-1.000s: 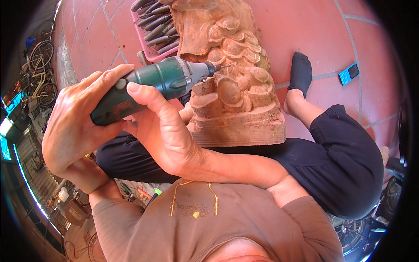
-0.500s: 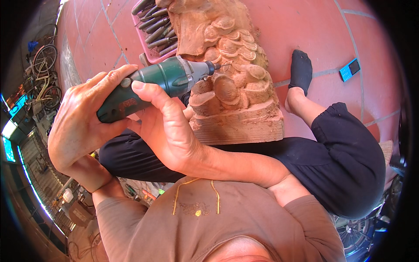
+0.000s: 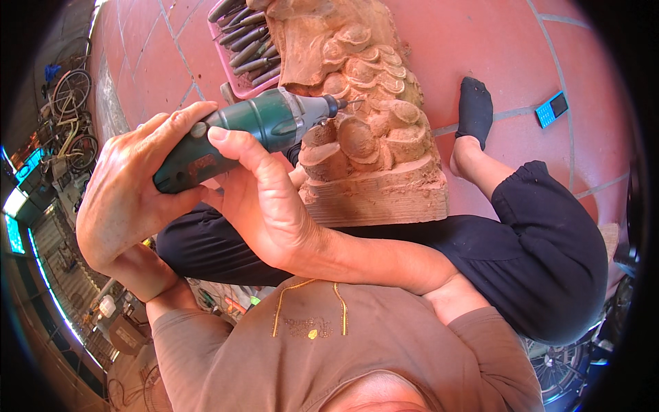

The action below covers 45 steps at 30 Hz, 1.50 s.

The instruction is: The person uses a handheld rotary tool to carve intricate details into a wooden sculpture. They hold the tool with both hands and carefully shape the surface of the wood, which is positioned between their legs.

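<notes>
Jointly, the left hand and right hand grasp one green-and-grey cylindrical power tool. Its thin metal bit overlies a relief-carved reddish-brown wooden block; contact cannot be told.

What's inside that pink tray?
The pink tray holds a pile of dark-handled tools. They cover most of its bottom, and the wooden carving hides its right side.

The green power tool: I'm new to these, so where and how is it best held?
Probably by the thick, rounded green body, coming from the left: the narrow grey nose and thin bit point right, toward the wood carving, while the body suits a curled hand, as the left hand shows at the rear.
</notes>
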Motion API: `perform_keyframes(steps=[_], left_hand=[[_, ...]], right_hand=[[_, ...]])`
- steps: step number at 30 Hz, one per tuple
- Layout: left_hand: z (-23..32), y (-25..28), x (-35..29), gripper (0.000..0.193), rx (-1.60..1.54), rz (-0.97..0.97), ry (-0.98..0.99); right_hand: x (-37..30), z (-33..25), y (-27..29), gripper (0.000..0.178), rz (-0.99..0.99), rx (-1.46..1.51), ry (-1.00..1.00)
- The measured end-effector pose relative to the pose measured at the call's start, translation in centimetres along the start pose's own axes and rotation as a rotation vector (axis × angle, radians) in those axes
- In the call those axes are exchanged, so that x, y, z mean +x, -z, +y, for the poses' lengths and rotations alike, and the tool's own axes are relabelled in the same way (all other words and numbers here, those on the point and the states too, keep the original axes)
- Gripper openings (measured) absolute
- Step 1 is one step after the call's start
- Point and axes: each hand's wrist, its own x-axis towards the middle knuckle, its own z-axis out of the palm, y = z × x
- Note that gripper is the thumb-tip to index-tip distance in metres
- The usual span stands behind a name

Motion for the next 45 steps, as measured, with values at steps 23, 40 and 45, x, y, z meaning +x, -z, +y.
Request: perform_keyframes(steps=[23,40,45], left_hand=[[0.1,0.3,-0.5,0.082,-0.012,-0.020,0.030],[0.2,0.4,-1.3,0.081,0.002,-0.008,0.027],[0.2,0.6,-0.9,0.079,-0.006,0.003,-0.003]], right_hand=[[-0.4,0.6,-0.1,0.040,-0.009,-0.018,0.005],[-0.7,0.6,-0.4,0.029,-0.014,0.017,-0.034],[-0.7,0.5,-0.6,0.024,0.002,0.038,-0.008]])
